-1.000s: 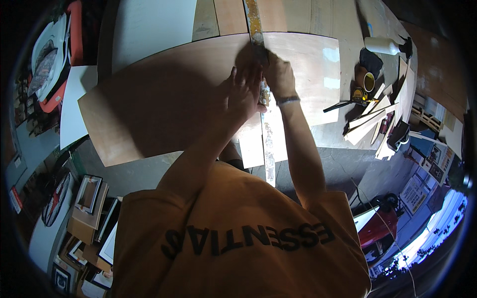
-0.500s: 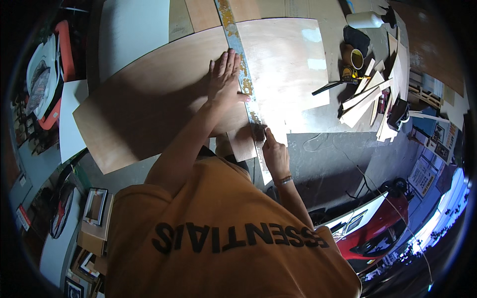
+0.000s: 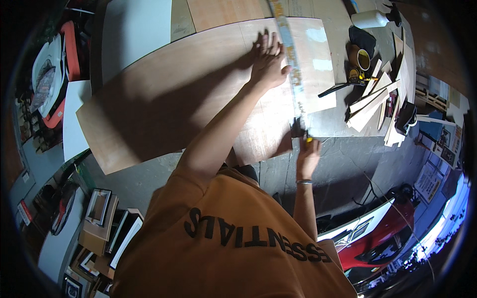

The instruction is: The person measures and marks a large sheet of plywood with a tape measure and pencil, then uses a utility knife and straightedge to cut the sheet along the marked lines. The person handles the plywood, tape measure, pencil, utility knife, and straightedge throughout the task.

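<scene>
A large, thin plywood sheet (image 3: 169,99) with a curved far edge lies across the work surface. A long metal straightedge (image 3: 294,74), worn and paint-spotted, runs across its right part from far to near. My left hand (image 3: 270,64) is at the left side of the straightedge, fingers spread; whether it touches the metal is hard to tell. By the near end of the straightedge, my right hand (image 3: 308,158) is closed around a small tool with a yellow part (image 3: 309,140), mostly hidden by the fingers. Its kind cannot be made out.
On the right lie thin wood offcuts (image 3: 372,102), a yellow-and-black tape measure (image 3: 355,77), a cylindrical container (image 3: 363,58) and a white spray bottle (image 3: 368,19). A white panel (image 3: 136,37) lies at the far left. Picture frames (image 3: 99,206) are stacked at the lower left.
The straightedge has shifted right across the plywood. Both hands have moved right with it, and the yellow part in my right hand now shows.
</scene>
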{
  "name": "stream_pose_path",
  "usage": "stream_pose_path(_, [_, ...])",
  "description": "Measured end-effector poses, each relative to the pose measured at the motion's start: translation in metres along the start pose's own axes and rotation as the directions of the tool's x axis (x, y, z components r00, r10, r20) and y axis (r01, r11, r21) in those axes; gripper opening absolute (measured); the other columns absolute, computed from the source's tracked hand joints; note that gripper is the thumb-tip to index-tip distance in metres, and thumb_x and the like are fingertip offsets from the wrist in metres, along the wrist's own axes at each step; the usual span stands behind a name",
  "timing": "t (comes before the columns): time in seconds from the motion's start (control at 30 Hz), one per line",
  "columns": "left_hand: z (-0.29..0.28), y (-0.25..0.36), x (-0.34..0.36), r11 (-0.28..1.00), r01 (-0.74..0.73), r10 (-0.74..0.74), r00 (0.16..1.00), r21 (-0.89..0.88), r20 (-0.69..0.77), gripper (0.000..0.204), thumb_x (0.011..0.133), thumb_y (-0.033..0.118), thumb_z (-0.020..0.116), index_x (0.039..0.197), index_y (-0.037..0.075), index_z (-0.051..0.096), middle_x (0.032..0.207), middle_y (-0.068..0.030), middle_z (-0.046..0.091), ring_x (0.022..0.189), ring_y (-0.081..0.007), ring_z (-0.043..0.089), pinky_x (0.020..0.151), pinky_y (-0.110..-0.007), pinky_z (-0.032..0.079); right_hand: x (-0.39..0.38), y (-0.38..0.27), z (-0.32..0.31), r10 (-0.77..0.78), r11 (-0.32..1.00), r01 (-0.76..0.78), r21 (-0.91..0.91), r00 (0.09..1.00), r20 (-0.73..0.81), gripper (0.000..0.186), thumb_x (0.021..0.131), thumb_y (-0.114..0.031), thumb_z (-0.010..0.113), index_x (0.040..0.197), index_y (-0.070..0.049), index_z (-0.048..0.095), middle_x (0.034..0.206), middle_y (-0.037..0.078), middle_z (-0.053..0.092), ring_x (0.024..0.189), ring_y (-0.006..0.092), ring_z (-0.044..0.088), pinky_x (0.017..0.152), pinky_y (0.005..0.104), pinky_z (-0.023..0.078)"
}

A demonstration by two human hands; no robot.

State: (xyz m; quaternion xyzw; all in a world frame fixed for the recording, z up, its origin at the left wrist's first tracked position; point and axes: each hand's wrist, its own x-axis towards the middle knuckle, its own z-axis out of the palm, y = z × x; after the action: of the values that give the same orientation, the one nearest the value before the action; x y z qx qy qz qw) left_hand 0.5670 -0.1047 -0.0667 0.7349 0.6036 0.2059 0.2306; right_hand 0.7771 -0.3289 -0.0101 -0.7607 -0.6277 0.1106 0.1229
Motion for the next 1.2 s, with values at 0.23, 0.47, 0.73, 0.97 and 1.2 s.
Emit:
stream_pose_path(0.23, [-0.068,-0.060,-0.081,0.991,0.091,-0.050,0.936,0.103,-0.348,0.041,0.093,0.024,0.065,0.127,0.001,0.064,0.143,-0.0186,0.054,0.137,-0.0345,0.045,0.116,-0.048,0.033,0.114,-0.078,0.010,-0.272,0.863,0.189,0.469,0.955,0.115,0.020,0.105,-0.015,0.040,0.119,-0.001,0.047,0.065,0.005,0.050,0.042,0.0188,0.046,0.041,0.0346,0.042])
stream_pose_path(0.47, [-0.090,-0.092,-0.101,0.957,0.069,-0.021,0.985,0.282,-0.172,0.059,0.096,0.042,0.056,0.148,0.015,0.048,0.157,-0.0082,0.042,0.143,-0.0283,0.039,0.120,-0.050,0.027,0.236,-0.229,0.095,-0.234,0.963,0.166,0.211,0.904,0.359,0.026,0.101,-0.021,0.042,0.109,0.000,0.054,0.085,0.034,0.067,0.086,0.0530,0.066,0.074,0.0574,0.054])
stream_pose_path(0.73, [-0.091,-0.098,-0.098,0.979,0.090,-0.058,0.983,0.181,-0.176,0.055,0.093,0.040,0.060,0.142,0.014,0.055,0.155,-0.0067,0.045,0.141,-0.0263,0.041,0.118,-0.051,0.030,0.246,-0.248,0.106,-0.219,0.976,0.205,0.076,0.900,0.377,0.029,0.102,-0.028,0.045,0.107,-0.001,0.057,0.085,0.033,0.068,0.086,0.0512,0.067,0.077,0.0576,0.055])
stream_pose_path(0.97, [-0.096,-0.096,-0.097,0.982,0.100,-0.075,0.985,0.159,-0.156,0.052,0.093,0.042,0.061,0.138,0.014,0.059,0.155,-0.0065,0.045,0.142,-0.0263,0.041,0.117,-0.051,0.030,0.248,-0.250,0.110,-0.237,0.971,0.228,0.068,0.897,0.372,0.027,0.102,-0.027,0.046,0.102,-0.002,0.057,0.083,0.032,0.067,0.083,0.0505,0.067,0.073,0.0574,0.056])
stream_pose_path(1.2, [-0.089,-0.098,-0.097,0.973,0.092,-0.050,0.979,0.210,-0.196,0.051,0.094,0.042,0.062,0.135,0.013,0.059,0.145,-0.0111,0.052,0.138,-0.0294,0.043,0.117,-0.050,0.031,0.264,-0.269,0.098,-0.208,0.969,0.248,-0.010,0.835,0.510,0.026,0.094,-0.012,0.045,0.098,0.003,0.064,0.088,0.032,0.069,0.087,0.0452,0.071,0.076,0.0520,0.059])
